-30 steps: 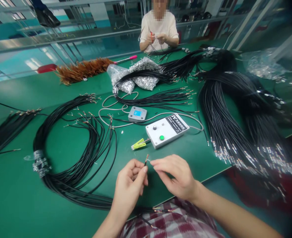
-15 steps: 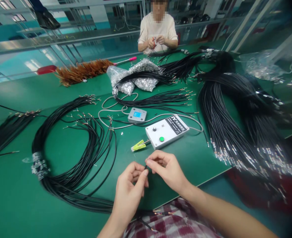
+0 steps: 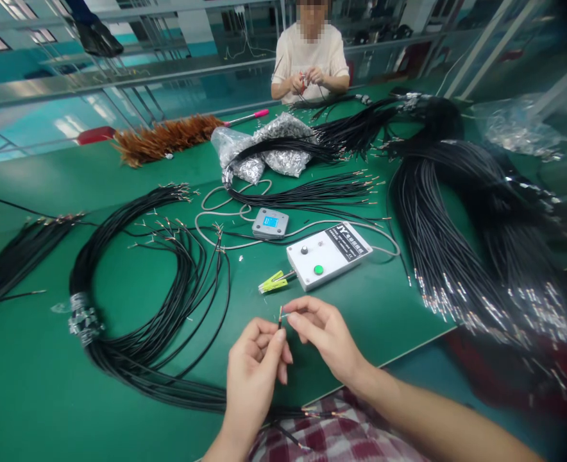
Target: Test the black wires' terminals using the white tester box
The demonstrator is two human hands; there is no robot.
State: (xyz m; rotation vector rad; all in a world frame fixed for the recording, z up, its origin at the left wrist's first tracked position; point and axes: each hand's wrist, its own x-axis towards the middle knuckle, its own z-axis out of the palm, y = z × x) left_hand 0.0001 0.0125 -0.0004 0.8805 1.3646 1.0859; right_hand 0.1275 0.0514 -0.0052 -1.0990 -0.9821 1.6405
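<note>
My left hand [image 3: 256, 359] pinches a black cable [image 3: 279, 325] between thumb and forefinger, near its stripped end. Thin inner wires [image 3: 280, 312] stick up from that end, one copper-coloured and one pale bluish. At the wires, my right hand [image 3: 326, 330] has thumb and forefinger closed on the pale bluish one. Just beyond both hands lies a white box [image 3: 329, 255] with a green button and a black knob. A yellow-green clip [image 3: 274, 282] is at its near left corner. Under my left wrist runs a bundle of black cables [image 3: 168, 384], its ends reaching my lap.
A small grey device [image 3: 269, 223] with a lit screen sits behind the box. Large cable bundles [image 3: 437, 218] lie at right, another [image 3: 24, 256] at far left. Behind are bags of small metal parts [image 3: 286, 144], a feather duster [image 3: 168, 138] and a person [image 3: 310, 61] holding a red-handled tool.
My right fingers have drawn slightly away from the cable end, and the inner wires now show apart. My left hand keeps its pinch. The whole view has shifted slightly.
</note>
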